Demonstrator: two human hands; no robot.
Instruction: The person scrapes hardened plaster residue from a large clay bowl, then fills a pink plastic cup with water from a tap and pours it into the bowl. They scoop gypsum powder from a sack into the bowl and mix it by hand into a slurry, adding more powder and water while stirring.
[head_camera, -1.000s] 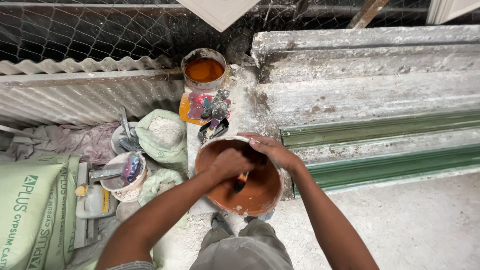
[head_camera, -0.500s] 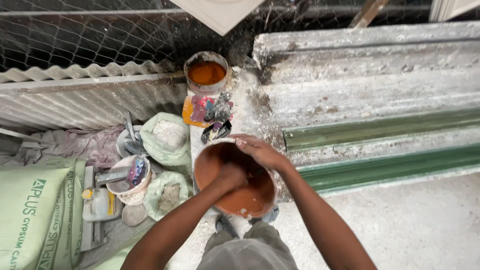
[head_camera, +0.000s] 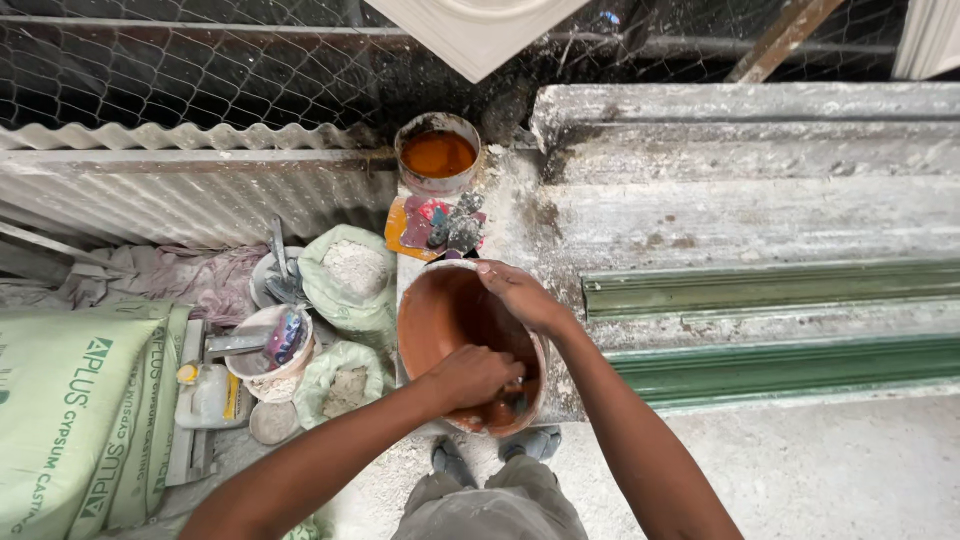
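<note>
A round bowl (head_camera: 440, 310) coated inside with orange-brown paste sits at the near edge of a dusty white slab (head_camera: 700, 200). My left hand (head_camera: 472, 375) is down inside the bowl at its near side, closed around a small tool whose tip is mostly hidden. My right hand (head_camera: 520, 295) grips the bowl's far right rim, fingers curled over the edge. Behind the bowl lie a paint-stained rag (head_camera: 440, 225) and a tin of orange liquid (head_camera: 437, 155).
Green moulded strips (head_camera: 780, 290) lie along the slab to the right. On the left are green plaster sacks (head_camera: 60, 410), two open bags of powder (head_camera: 345, 270), a tub holding tools (head_camera: 270, 345) and a white bottle (head_camera: 205, 395). Corrugated sheet (head_camera: 180, 195) and wire mesh (head_camera: 200, 70) stand behind.
My left hand has moved from the bowl's far side down to its near side, staying closed. My right hand has kept its hold on the rim.
</note>
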